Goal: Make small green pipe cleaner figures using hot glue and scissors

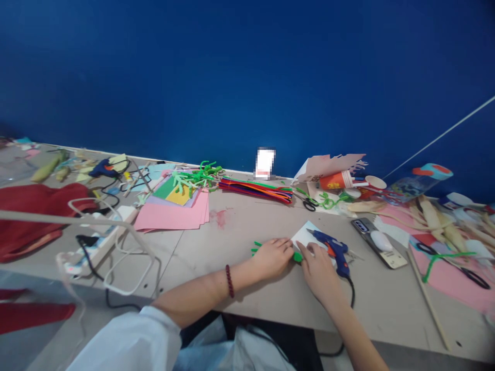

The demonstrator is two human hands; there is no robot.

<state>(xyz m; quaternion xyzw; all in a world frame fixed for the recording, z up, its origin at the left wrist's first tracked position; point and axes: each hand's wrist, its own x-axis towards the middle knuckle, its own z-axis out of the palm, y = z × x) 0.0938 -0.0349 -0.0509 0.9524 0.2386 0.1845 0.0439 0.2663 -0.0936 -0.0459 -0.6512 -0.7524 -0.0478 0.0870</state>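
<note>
Both hands are close together over the near part of the table. My left hand (274, 258) is closed, palm down, on a green pipe-cleaner piece (297, 256). Some thin green ends (256, 248) stick out on its far left side. My right hand (317, 265) meets the piece from the right, its fingers bent and pinching at the short green end between the hands. Most of the piece is hidden under the fingers. Just beyond my right hand, a blue glue gun (337, 249) lies on a white sheet (305, 234), its nozzle pointing away to the left.
Pipe cleaners (255, 189) lie in a bundle by the wall. Pink paper (174, 214) and green branched pieces (201, 175) are left of it. To the right are scissors (309, 205), a phone (377, 242), paper cups (336, 180) and a wooden stick (427, 299). A power strip (100, 242) sits left.
</note>
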